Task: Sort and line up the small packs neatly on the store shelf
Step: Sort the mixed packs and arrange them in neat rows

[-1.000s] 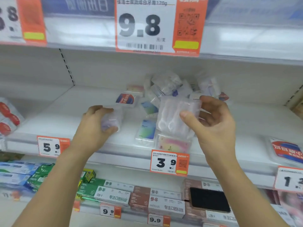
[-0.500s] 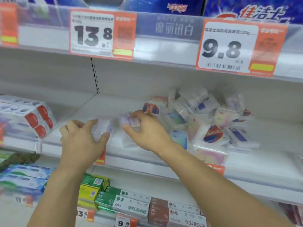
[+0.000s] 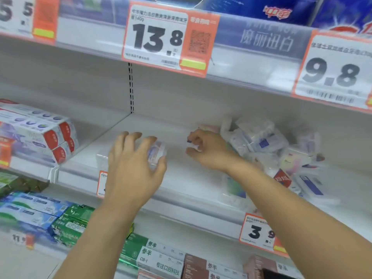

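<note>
Small clear plastic packs lie in a loose heap on the right of the white middle shelf. My left hand reaches over the shelf's front left part, with fingers and thumb curled round a small clear pack. Another clear pack lies on the shelf just left of that hand. At the left edge of the heap, my right hand has curled fingers pinching a small pack with a dark blue spot. Motion blur hides the labels.
Stacked toothpaste boxes fill the shelf section to the left. Orange price tags hang on the shelf above, and a 3.9 tag on the front rail. Boxed goods line the shelf below.
The view has swung left and upward. My right hand has drawn away from my left hand toward the heap. My left hand stays over the front left of the shelf with its pack.
</note>
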Action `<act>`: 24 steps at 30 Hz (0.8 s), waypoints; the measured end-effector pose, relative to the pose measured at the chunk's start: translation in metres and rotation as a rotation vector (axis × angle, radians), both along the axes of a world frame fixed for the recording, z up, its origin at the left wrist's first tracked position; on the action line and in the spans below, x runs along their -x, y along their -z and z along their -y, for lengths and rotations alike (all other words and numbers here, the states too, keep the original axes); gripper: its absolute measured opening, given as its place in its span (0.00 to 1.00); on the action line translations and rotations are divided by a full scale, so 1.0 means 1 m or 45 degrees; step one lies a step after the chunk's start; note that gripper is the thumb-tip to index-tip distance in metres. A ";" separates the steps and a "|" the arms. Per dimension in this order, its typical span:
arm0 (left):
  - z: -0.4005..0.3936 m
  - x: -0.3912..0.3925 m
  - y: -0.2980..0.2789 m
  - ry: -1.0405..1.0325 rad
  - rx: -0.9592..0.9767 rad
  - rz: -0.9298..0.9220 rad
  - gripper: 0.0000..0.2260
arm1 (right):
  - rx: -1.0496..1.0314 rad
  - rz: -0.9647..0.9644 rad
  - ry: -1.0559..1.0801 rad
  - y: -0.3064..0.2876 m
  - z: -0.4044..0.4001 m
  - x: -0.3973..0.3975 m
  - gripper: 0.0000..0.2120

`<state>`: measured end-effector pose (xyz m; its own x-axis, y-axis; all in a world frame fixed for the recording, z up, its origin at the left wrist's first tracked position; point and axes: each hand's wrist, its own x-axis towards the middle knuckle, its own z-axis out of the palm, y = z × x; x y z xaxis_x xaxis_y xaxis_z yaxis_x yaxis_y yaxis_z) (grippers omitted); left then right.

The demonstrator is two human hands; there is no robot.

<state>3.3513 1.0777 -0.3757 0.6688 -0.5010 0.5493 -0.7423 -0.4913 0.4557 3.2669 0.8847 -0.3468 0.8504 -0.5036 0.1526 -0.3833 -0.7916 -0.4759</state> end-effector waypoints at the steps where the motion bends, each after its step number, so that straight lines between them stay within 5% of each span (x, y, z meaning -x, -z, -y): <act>1: 0.004 0.001 0.001 -0.018 -0.043 -0.013 0.19 | 0.124 -0.062 0.017 -0.001 0.015 -0.005 0.16; 5: 0.007 -0.002 0.006 -0.097 -0.059 -0.055 0.18 | 0.309 -0.586 0.109 0.008 0.052 -0.029 0.37; 8: 0.009 -0.005 0.010 -0.100 -0.074 0.000 0.18 | 0.353 -0.686 0.113 0.028 0.061 -0.042 0.34; 13: 0.014 0.000 0.008 -0.104 0.031 -0.051 0.16 | 0.296 -0.385 0.052 0.040 0.061 -0.036 0.18; 20: 0.032 0.039 -0.015 0.099 0.509 -0.027 0.13 | 0.187 0.061 -0.355 -0.012 0.014 0.030 0.22; 24: 0.055 0.068 -0.016 0.367 0.506 -0.452 0.25 | 0.255 0.377 -0.493 -0.031 -0.009 0.083 0.21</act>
<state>3.2832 1.0227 -0.3596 0.7137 -0.4914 0.4992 -0.5888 -0.0348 0.8075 3.1843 0.8935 -0.3159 0.8742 -0.0972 0.4757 0.0832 -0.9353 -0.3441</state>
